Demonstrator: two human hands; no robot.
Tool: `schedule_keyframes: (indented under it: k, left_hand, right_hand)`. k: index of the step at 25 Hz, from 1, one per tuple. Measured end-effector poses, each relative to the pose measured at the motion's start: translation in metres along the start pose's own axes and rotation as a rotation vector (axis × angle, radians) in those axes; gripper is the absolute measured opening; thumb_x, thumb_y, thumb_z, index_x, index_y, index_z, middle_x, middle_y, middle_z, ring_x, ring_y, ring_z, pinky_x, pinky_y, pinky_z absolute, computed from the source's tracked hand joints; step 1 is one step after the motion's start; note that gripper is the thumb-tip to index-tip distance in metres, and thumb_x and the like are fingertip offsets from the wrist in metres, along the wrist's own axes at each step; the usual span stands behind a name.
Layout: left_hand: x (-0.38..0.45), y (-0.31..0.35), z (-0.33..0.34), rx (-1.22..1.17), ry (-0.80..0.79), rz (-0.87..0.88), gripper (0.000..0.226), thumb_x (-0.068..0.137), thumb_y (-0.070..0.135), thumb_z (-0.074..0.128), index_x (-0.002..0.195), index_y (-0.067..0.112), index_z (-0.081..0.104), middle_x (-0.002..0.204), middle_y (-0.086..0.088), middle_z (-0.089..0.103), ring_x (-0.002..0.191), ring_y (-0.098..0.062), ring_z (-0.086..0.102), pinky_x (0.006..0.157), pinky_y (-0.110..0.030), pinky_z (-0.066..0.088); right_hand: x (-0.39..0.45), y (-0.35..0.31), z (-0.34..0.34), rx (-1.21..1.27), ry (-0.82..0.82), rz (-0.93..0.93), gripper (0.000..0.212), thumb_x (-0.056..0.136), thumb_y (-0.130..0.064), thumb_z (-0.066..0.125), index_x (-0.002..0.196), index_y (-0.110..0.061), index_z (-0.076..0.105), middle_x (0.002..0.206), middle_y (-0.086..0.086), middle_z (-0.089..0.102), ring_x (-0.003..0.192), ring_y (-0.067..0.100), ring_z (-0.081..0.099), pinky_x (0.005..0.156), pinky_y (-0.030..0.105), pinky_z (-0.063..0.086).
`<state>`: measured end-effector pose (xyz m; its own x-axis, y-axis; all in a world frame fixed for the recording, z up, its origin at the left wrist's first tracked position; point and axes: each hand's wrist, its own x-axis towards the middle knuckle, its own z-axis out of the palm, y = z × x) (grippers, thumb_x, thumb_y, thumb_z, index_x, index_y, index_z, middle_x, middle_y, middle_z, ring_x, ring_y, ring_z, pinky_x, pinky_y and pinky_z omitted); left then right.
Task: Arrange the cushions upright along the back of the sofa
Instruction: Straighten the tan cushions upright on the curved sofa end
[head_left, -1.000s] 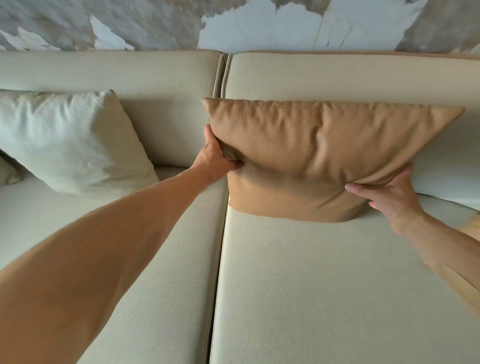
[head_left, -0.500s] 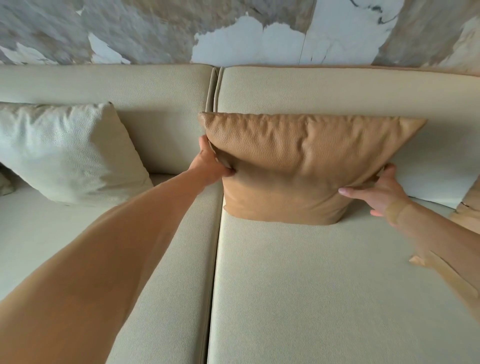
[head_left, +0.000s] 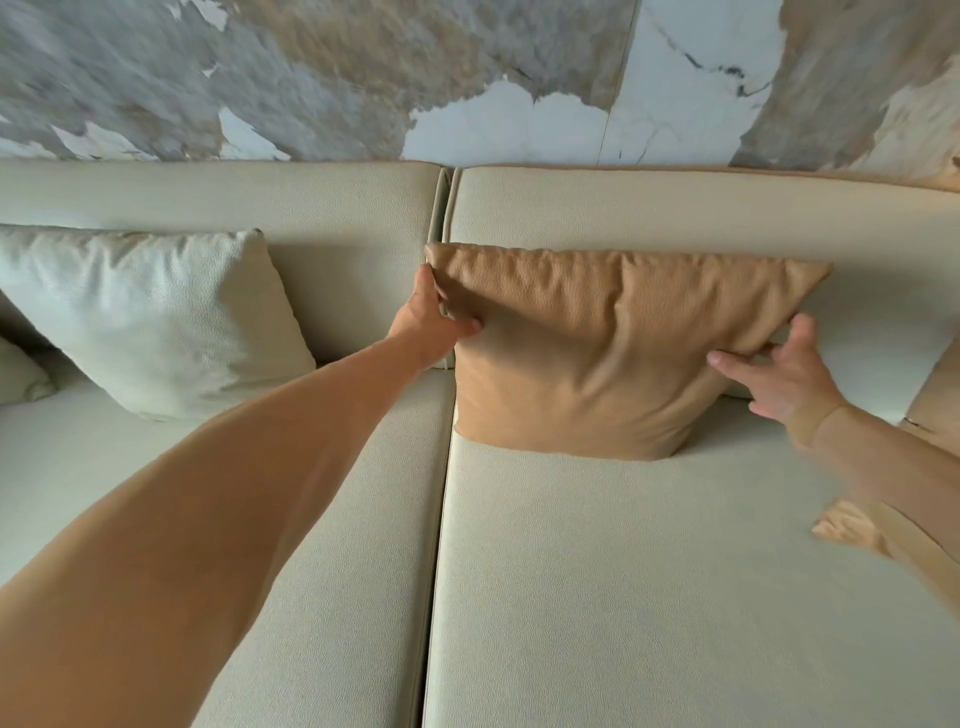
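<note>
A tan leather cushion (head_left: 597, 343) stands upright against the cream sofa back (head_left: 675, 213), on the right seat beside the seam. My left hand (head_left: 434, 325) grips its upper left edge, thumb in front and fingers behind. My right hand (head_left: 779, 374) touches its right edge, with the fingers spread against the leather. A cream cushion (head_left: 150, 317) leans upright against the left half of the sofa back. Another tan cushion (head_left: 935, 400) shows partly at the right edge, behind my right forearm.
A corner of a further cream cushion (head_left: 21, 374) peeks in at the far left. A marbled wall (head_left: 467, 78) rises behind the sofa. A seam (head_left: 436, 519) splits the two wide cream seat pads.
The tan cushion has settled lower and closer to the sofa back, standing more upright. My right hand's grip has loosened into spread fingers. The view has tilted up a little.
</note>
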<state>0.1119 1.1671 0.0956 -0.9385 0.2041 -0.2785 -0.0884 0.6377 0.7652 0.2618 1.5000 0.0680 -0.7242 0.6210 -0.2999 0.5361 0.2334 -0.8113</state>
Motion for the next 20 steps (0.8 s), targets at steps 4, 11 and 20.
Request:
schedule_keyframes:
  k: [4,11,20]
  left_hand:
    - [-0.001,-0.005,-0.005,0.004,0.023,-0.004,0.061,0.081,0.022,0.074,0.126,0.012,0.035,0.122,-0.009,0.057,0.107,-0.033,0.062,0.097,-0.047,0.048]
    - [0.004,-0.015,-0.011,0.010,-0.001,-0.037,0.061,0.084,0.021,0.072,0.129,0.011,0.032,0.128,-0.014,0.056,0.111,-0.035,0.058,0.099,-0.049,0.046]
    - [0.009,-0.022,-0.010,-0.068,0.012,-0.057,0.085,0.082,0.022,0.074,0.149,0.028,0.023,0.142,-0.004,0.050,0.126,-0.028,0.052,0.096,-0.032,0.041]
  right_hand:
    - [-0.005,0.001,0.005,0.000,-0.019,-0.009,0.075,0.074,-0.036,0.081,0.128,-0.031,0.029,0.124,-0.002,0.054,0.119,0.026,0.053,0.102,0.058,0.043]
    - [-0.004,-0.005,0.019,0.000,-0.031,-0.005,0.077,0.076,-0.035,0.079,0.132,-0.032,0.026,0.136,0.004,0.052,0.124,0.028,0.051,0.103,0.057,0.043]
    - [-0.009,-0.011,0.013,-0.203,0.050,-0.040,0.087,0.079,-0.039,0.076,0.144,-0.021,0.022,0.137,0.006,0.056,0.124,0.034,0.052,0.095,0.034,0.035]
